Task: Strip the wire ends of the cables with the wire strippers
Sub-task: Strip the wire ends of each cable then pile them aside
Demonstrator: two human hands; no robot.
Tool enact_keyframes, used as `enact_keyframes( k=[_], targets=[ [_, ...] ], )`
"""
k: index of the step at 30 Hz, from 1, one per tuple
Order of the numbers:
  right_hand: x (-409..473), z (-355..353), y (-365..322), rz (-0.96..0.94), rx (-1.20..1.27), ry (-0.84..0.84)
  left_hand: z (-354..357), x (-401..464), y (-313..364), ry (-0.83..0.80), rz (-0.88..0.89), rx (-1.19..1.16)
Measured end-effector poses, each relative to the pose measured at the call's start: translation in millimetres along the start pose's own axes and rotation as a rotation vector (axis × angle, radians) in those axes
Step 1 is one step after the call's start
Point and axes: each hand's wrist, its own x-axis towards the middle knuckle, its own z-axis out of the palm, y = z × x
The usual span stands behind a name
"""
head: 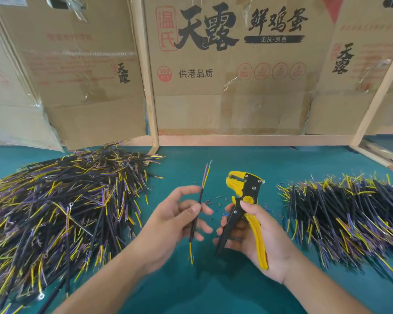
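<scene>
Left hand (179, 214) pinches a black cable (196, 214) (yellow-purple ends); right hand (256, 236) grips yellow-black wire strippers (247, 200).

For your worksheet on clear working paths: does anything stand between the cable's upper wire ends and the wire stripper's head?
Nothing visible does. Only open green mat separates the cable's upper ends from the wire stripper.
</scene>
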Motion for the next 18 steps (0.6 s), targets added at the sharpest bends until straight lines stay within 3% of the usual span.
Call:
enact_keyframes(
  k=[8,18],
  targets=[
    [6.6,-5.0,3.5,-0.001,0.000,-0.003,-5.2,-1.4,4.2,-0.090,0.007,-0.192],
    [6.4,-8.8,4.5,0.004,-0.012,-0.034,-4.1,-1.7,4.9,-0.066,0.004,-0.244]
  ],
)
